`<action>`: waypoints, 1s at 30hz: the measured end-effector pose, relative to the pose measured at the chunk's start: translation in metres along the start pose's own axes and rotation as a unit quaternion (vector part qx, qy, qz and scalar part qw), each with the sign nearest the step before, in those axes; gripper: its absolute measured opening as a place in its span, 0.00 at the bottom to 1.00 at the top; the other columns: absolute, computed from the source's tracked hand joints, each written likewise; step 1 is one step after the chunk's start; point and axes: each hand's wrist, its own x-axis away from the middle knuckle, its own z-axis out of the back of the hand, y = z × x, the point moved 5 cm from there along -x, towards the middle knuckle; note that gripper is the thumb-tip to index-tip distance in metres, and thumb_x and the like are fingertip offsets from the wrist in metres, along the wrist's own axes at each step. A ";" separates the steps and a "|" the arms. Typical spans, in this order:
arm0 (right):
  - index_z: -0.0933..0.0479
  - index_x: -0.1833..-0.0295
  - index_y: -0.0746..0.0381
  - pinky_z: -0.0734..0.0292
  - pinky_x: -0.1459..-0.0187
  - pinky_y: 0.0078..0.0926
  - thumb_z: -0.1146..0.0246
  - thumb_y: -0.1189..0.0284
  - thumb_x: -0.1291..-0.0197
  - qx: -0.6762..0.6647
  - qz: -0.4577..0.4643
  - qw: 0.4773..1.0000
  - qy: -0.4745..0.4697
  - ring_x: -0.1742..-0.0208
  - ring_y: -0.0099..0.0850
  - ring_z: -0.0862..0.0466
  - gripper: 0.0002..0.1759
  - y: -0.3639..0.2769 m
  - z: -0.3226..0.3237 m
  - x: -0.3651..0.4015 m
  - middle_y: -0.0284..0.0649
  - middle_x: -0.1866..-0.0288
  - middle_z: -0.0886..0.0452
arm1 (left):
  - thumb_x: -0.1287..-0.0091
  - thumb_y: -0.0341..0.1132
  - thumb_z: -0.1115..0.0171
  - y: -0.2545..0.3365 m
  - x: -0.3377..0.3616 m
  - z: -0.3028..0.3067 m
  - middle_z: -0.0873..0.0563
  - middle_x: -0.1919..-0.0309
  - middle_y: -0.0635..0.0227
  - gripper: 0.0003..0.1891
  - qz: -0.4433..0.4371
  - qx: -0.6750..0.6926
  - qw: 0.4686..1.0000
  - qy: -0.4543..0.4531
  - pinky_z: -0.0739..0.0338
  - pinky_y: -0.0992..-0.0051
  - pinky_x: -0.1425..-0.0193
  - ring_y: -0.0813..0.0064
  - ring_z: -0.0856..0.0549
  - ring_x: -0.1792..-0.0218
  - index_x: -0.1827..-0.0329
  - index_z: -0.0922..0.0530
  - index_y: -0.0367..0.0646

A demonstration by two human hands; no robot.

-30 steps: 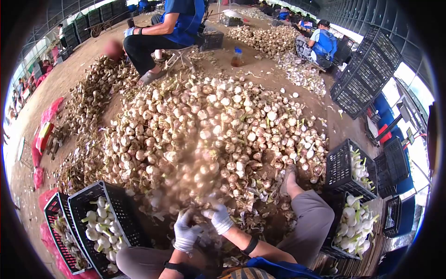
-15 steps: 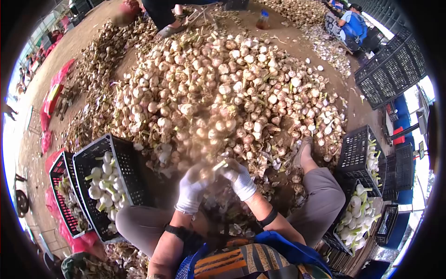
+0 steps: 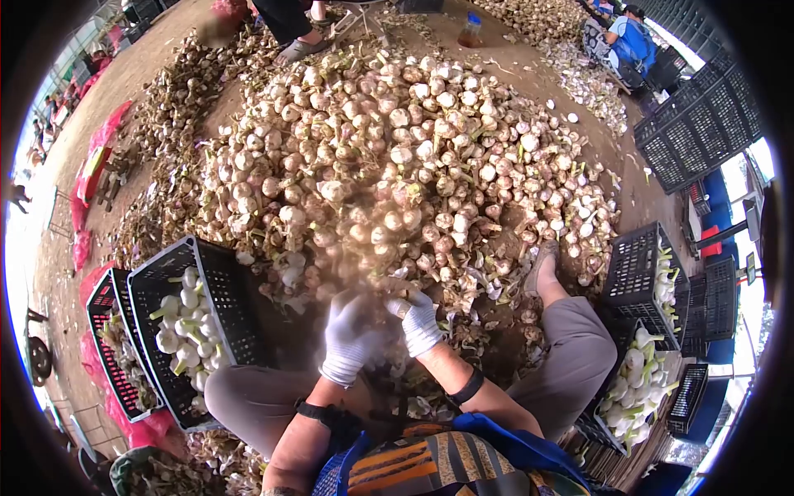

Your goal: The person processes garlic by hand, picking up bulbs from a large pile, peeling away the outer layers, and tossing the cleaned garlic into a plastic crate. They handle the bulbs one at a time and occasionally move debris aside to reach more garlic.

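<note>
A big heap of garlic bulbs with dry skins and stalks spreads over the ground ahead. My left hand, in a white glove, is at the heap's near edge; blur hides its fingertips and anything in them. Close on its right is my right hand, gloved too, with the fingers bent together around something I cannot make out. Loose skins lie below both hands. Peeled white garlic fills part of a black crate on the left. More white garlic stands in a crate by my right knee.
My knees flank the hands. Another black crate with garlic is at the right, and stacked crates are behind it. A seated person's foot is beyond the heap. A person in blue sits at the upper right. A bottle stands behind.
The pale stalk seen between my hands is no longer visible there. My right hand has shifted slightly left and its fingers are more bent; my left hand has turned more upright.
</note>
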 end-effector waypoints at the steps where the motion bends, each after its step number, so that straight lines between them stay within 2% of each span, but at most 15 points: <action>1: 0.25 0.43 0.61 0.28 0.48 0.23 0.36 0.78 0.51 -0.011 0.001 1.000 -0.009 0.53 0.29 0.22 0.25 -0.001 -0.001 0.000 0.39 0.53 0.18 | 0.56 0.21 0.31 0.002 0.000 0.001 0.23 0.53 0.65 0.26 -0.018 -0.007 1.000 0.006 0.25 0.75 0.48 0.70 0.21 0.52 0.50 0.24 0.35; 2: 0.25 0.43 0.61 0.28 0.48 0.23 0.36 0.78 0.51 -0.011 0.001 1.000 -0.009 0.53 0.29 0.22 0.25 -0.003 -0.001 0.000 0.39 0.53 0.18 | 0.56 0.21 0.31 0.003 -0.001 0.002 0.23 0.53 0.65 0.26 -0.018 -0.007 1.000 0.006 0.25 0.75 0.48 0.70 0.21 0.52 0.50 0.24 0.35; 4: 0.26 0.43 0.61 0.27 0.49 0.23 0.37 0.81 0.52 0.007 0.000 1.000 -0.008 0.54 0.29 0.21 0.26 -0.013 -0.003 0.004 0.39 0.52 0.18 | 0.53 0.19 0.33 -0.019 0.005 -0.003 0.20 0.58 0.63 0.25 0.260 0.309 0.915 0.010 0.22 0.72 0.51 0.68 0.18 0.56 0.48 0.26 0.34; 5: 0.26 0.43 0.61 0.27 0.49 0.23 0.37 0.81 0.52 0.008 -0.002 1.000 -0.009 0.54 0.29 0.21 0.26 -0.019 -0.005 0.007 0.39 0.52 0.18 | 0.47 0.24 0.34 -0.028 0.003 -0.006 0.18 0.62 0.62 0.22 0.233 0.408 0.882 0.037 0.18 0.71 0.57 0.67 0.16 0.61 0.47 0.27 0.33; 6: 0.27 0.43 0.61 0.26 0.49 0.23 0.38 0.82 0.52 0.108 0.076 0.990 -0.045 0.55 0.29 0.21 0.26 -0.032 -0.011 0.011 0.39 0.52 0.19 | 0.47 0.24 0.34 -0.027 0.003 -0.004 0.18 0.62 0.62 0.22 0.234 0.407 0.882 0.039 0.18 0.71 0.57 0.67 0.16 0.61 0.47 0.27 0.33; 7: 0.28 0.42 0.61 0.26 0.50 0.24 0.38 0.83 0.52 0.206 0.153 0.963 -0.079 0.56 0.29 0.20 0.27 -0.042 -0.018 0.015 0.39 0.51 0.19 | 0.44 0.29 0.35 -0.024 0.003 -0.007 0.18 0.62 0.61 0.20 0.269 0.490 0.828 0.032 0.18 0.72 0.61 0.66 0.16 0.63 0.48 0.27 0.34; 8: 0.28 0.42 0.61 0.26 0.50 0.24 0.38 0.83 0.52 0.205 0.151 0.964 -0.081 0.56 0.29 0.20 0.27 -0.044 -0.017 0.015 0.39 0.51 0.19 | 0.42 0.33 0.36 -0.023 0.005 -0.009 0.17 0.62 0.60 0.20 0.301 0.568 0.765 0.024 0.17 0.72 0.65 0.66 0.16 0.65 0.49 0.27 0.35; 10: 0.29 0.42 0.61 0.25 0.51 0.24 0.40 0.84 0.51 0.369 0.270 0.883 -0.105 0.58 0.27 0.21 0.27 -0.057 -0.021 0.020 0.39 0.52 0.19 | 0.39 0.41 0.38 -0.039 0.008 -0.013 0.17 0.62 0.59 0.20 0.288 0.543 0.789 0.004 0.19 0.74 0.72 0.64 0.16 0.69 0.50 0.27 0.36; 12: 0.30 0.41 0.63 0.25 0.50 0.23 0.37 0.82 0.49 0.355 0.244 0.896 -0.106 0.56 0.26 0.20 0.27 -0.057 -0.020 0.019 0.40 0.52 0.19 | 0.38 0.42 0.39 -0.048 0.007 -0.016 0.17 0.61 0.58 0.20 0.299 0.556 0.775 -0.013 0.20 0.73 0.74 0.64 0.16 0.70 0.49 0.28 0.37; 14: 0.31 0.40 0.66 0.26 0.49 0.22 0.35 0.78 0.47 0.129 0.103 0.982 -0.095 0.51 0.27 0.20 0.27 -0.050 -0.012 0.015 0.42 0.51 0.19 | 0.37 0.40 0.39 -0.044 0.008 -0.017 0.17 0.63 0.58 0.22 0.304 0.548 0.779 0.005 0.20 0.74 0.74 0.65 0.16 0.71 0.46 0.29 0.36; 18: 0.26 0.45 0.70 0.25 0.48 0.23 0.35 0.77 0.46 0.078 -0.022 0.990 -0.116 0.53 0.28 0.18 0.21 -0.043 -0.010 0.020 0.44 0.54 0.17 | 0.41 0.32 0.33 -0.019 0.005 -0.013 0.17 0.63 0.62 0.27 0.239 0.437 0.867 -0.006 0.19 0.75 0.69 0.70 0.16 0.68 0.41 0.31 0.33; 20: 0.23 0.49 0.68 0.24 0.49 0.23 0.36 0.79 0.48 0.105 -0.017 0.987 -0.118 0.54 0.28 0.17 0.18 -0.033 -0.004 0.016 0.44 0.54 0.16 | 0.43 0.32 0.31 -0.022 0.006 -0.007 0.17 0.62 0.62 0.26 0.227 0.354 0.907 -0.025 0.20 0.76 0.70 0.73 0.16 0.70 0.43 0.29 0.32; 23: 0.21 0.52 0.61 0.22 0.52 0.26 0.41 0.81 0.55 0.389 0.205 0.885 -0.151 0.58 0.36 0.17 0.20 -0.048 -0.009 0.012 0.44 0.56 0.17 | 0.42 0.37 0.32 -0.032 0.010 -0.010 0.17 0.66 0.61 0.22 0.271 0.397 0.876 -0.031 0.23 0.78 0.75 0.73 0.18 0.75 0.49 0.26 0.32; 28: 0.22 0.63 0.62 0.22 0.54 0.28 0.45 0.86 0.61 0.381 0.219 0.887 -0.145 0.59 0.36 0.17 0.16 -0.030 -0.006 -0.005 0.42 0.61 0.17 | 0.37 0.50 0.39 -0.059 0.013 -0.013 0.17 0.72 0.59 0.24 0.318 0.398 0.858 -0.063 0.24 0.74 0.79 0.69 0.19 0.80 0.57 0.22 0.32; 30: 0.23 0.51 0.62 0.22 0.52 0.34 0.40 0.76 0.54 0.505 0.298 0.798 -0.138 0.55 0.46 0.19 0.19 -0.024 -0.007 -0.009 0.50 0.56 0.19 | 0.36 0.53 0.42 -0.072 0.015 -0.016 0.17 0.73 0.58 0.26 0.343 0.393 0.851 -0.068 0.24 0.73 0.79 0.69 0.19 0.80 0.57 0.22 0.32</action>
